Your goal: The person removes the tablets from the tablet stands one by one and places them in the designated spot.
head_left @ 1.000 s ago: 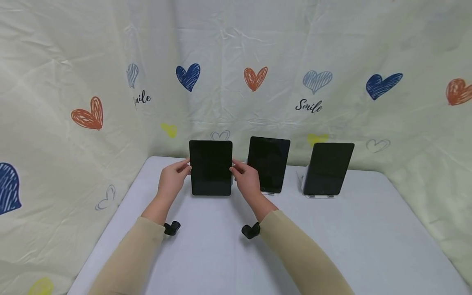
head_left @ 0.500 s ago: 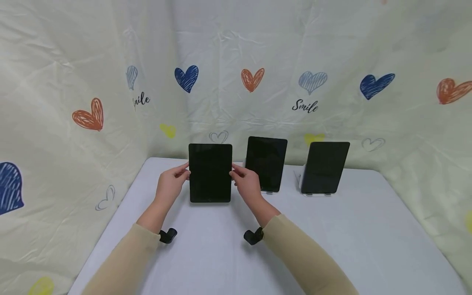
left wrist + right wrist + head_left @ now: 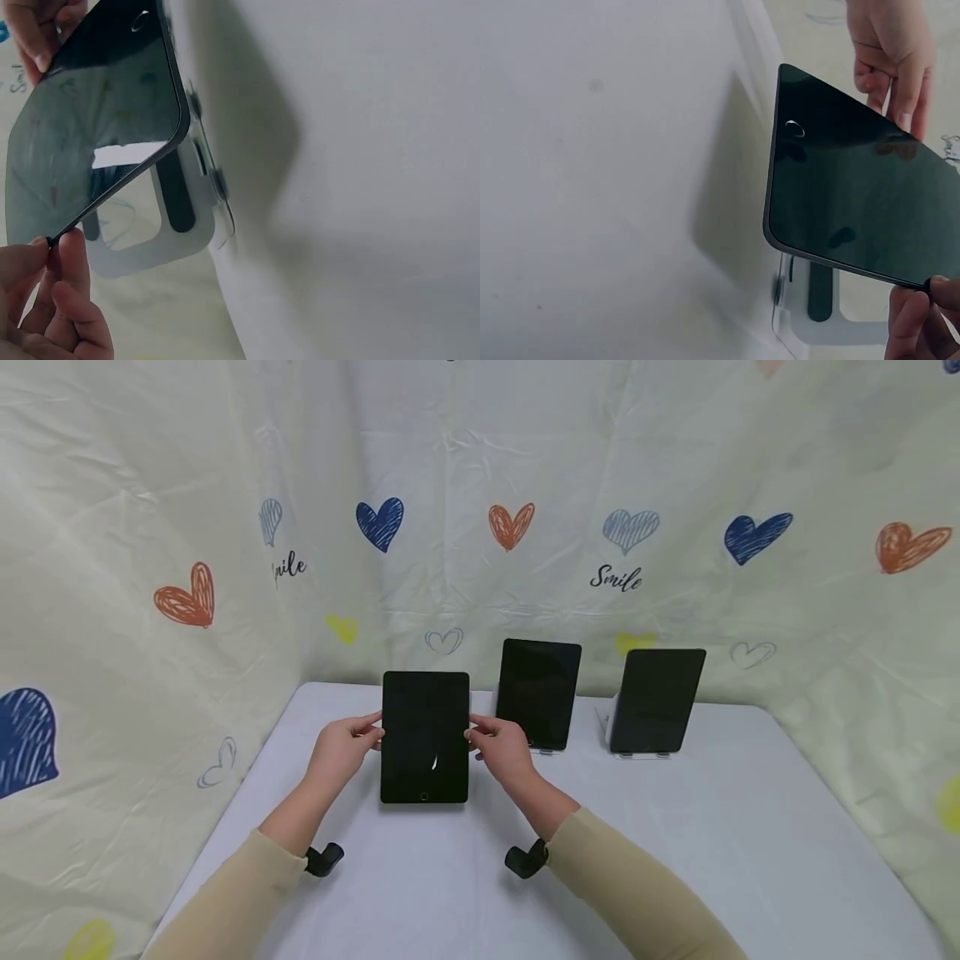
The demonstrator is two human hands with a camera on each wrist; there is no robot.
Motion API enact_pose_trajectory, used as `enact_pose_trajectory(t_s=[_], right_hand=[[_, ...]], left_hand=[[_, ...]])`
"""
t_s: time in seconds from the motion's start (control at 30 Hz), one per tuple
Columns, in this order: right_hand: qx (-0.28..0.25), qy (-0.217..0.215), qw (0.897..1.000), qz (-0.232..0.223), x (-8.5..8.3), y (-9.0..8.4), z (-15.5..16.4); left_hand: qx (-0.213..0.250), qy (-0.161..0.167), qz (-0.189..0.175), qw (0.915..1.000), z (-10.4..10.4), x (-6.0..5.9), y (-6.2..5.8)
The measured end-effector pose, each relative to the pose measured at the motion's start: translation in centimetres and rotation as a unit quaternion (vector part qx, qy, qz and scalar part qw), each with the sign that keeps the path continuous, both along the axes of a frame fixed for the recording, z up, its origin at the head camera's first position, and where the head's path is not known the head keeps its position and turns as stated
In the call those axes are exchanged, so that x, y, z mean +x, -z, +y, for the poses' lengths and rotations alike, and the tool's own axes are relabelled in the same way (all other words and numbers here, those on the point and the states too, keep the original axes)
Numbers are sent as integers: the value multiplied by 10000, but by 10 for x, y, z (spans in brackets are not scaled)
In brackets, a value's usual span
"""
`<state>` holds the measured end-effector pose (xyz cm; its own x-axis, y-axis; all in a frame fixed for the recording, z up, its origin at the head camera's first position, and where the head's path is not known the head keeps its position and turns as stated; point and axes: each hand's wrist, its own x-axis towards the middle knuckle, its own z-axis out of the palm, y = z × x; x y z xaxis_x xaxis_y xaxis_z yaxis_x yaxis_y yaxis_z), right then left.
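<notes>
A black tablet [image 3: 424,735], its screen facing me and its round home button low, is held nearly upright above the table. My left hand [image 3: 341,752] pinches its left edge between thumb and fingers. On the opposite edge, my right hand [image 3: 504,747] has the same kind of pinch. Behind the tablet, the left wrist view shows a pale grey tablet stand [image 3: 199,202] with dark pads. Part of that stand [image 3: 802,300] also appears in the right wrist view; the tablet hides most of it from the head view.
Two more black tablets, a middle one [image 3: 538,693] and a right one [image 3: 657,702], lean on stands along the back of the white-covered table [image 3: 720,827]. A pale curtain [image 3: 465,452] with printed hearts hangs behind the table.
Both hands have drawn the tablet down and toward me in the head view. Its home button has come into sight. The other two tablets stay on their stands.
</notes>
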<state>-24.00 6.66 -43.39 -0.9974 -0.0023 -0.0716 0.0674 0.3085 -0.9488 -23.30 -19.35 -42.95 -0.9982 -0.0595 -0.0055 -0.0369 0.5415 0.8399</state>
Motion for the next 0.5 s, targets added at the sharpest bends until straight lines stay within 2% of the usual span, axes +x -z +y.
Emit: enact_pose_trajectory(t_s=[0.3,0.5], right_hand=[[-104,-281,9989,-350,16,12,2],[-39,-402,9966,-717,26,22,2]], left_hand=[[-207,282,-403,9986,-6,10,14],[-87,319,-837,9959,-7,18,23]])
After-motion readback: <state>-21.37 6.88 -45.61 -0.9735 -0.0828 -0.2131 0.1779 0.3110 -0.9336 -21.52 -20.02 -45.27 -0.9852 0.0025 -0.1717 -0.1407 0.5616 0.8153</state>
